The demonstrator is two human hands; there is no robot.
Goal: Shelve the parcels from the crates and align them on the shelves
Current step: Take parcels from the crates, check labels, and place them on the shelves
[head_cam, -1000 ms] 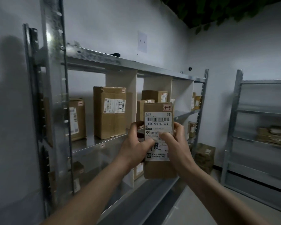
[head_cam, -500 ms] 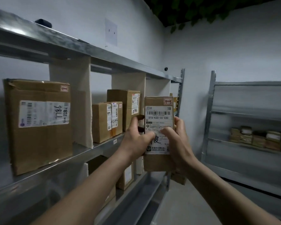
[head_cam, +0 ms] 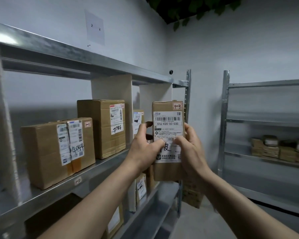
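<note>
A tall, narrow cardboard parcel (head_cam: 167, 116) with a white shipping label is held upright in front of me, level with the middle shelf (head_cam: 100, 168) of the metal rack on my left. My left hand (head_cam: 142, 149) grips its left edge, thumb across the label. My right hand (head_cam: 191, 149) grips the right edge, thumb also on the label. On that shelf stand a wide parcel marked 4044 (head_cam: 59, 150), a taller parcel marked 7786 (head_cam: 102, 128) and a smaller parcel (head_cam: 138, 118) behind my left hand, with white dividers (head_cam: 112, 90) between bays.
Lower shelves of the left rack hold more parcels (head_cam: 141, 188). A stack of boxes (head_cam: 192, 194) sits on the floor past the rack's end post (head_cam: 187, 94). A second metal rack (head_cam: 226, 118) on the right carries a row of small parcels (head_cam: 280, 149).
The view has moved further along the left rack toward the corner; the shelved parcels slid left and look nearer. Both hands keep the same grip on the parcel.
</note>
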